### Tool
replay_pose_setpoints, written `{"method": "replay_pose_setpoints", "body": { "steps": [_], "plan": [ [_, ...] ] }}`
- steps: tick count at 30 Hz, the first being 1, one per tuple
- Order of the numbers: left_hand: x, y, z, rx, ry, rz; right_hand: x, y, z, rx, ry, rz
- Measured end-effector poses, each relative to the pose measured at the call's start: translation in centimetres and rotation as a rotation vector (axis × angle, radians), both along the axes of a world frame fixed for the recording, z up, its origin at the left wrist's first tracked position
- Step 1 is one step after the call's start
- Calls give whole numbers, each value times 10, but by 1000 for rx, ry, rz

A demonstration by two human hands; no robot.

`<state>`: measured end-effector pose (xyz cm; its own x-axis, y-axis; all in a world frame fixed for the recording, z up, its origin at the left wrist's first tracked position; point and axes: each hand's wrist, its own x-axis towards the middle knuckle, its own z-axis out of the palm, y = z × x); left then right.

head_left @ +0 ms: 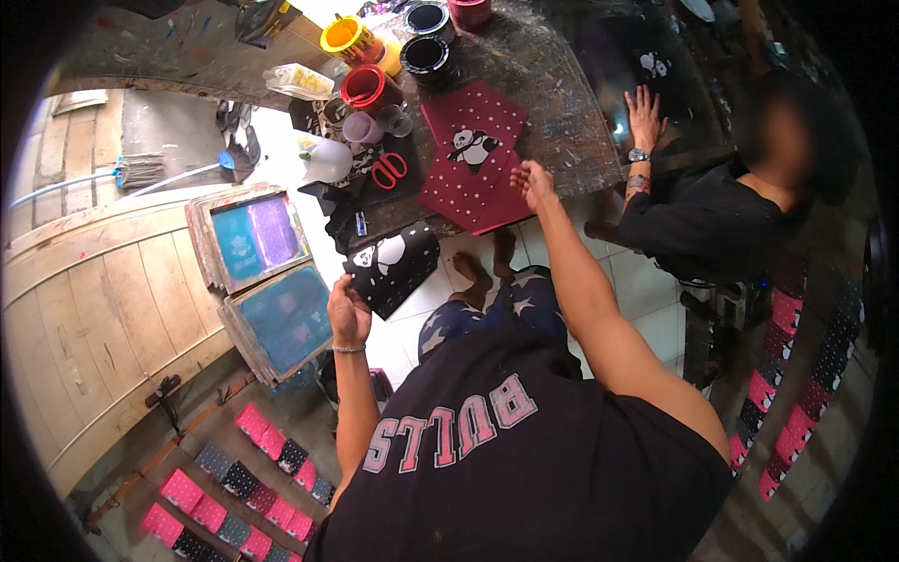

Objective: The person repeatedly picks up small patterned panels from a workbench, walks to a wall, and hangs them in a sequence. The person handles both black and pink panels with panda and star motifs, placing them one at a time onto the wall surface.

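Observation:
My left hand (349, 314) is closed on the lower left edge of a black piece of fabric (407, 272) printed with white stars and a panda, held off the table's near edge. My right hand (535, 185) has its fingers curled together at the right edge of the maroon fabric pieces (459, 192); whether it pinches anything is too small to tell. These pieces overlap on the dark worktable, with small pale stars and a panda print (473, 148) on top.
Red-handled scissors (390, 170), a red paint tub (371, 89), a yellow tub (347, 39) and black tubs (425, 58) stand on the worktable (552, 103). Framed screens (281, 318) lean at left. A co-worker's hand (645, 120) rests on a dark surface at right. Printed pieces (272, 436) lie in rows below.

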<state>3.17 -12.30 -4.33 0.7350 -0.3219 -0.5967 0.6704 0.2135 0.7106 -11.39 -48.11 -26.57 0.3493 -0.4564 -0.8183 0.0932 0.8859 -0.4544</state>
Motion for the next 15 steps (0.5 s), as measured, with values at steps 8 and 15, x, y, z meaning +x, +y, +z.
{"method": "replay_pose_setpoints", "body": {
  "steps": [8,15],
  "plan": [
    [-20,45,8,69,19,157,57,-46,-23,72,-113,-127],
    [-21,73,-1,89,16,221,33,21,-11,-205,50,350]
  ]
}}
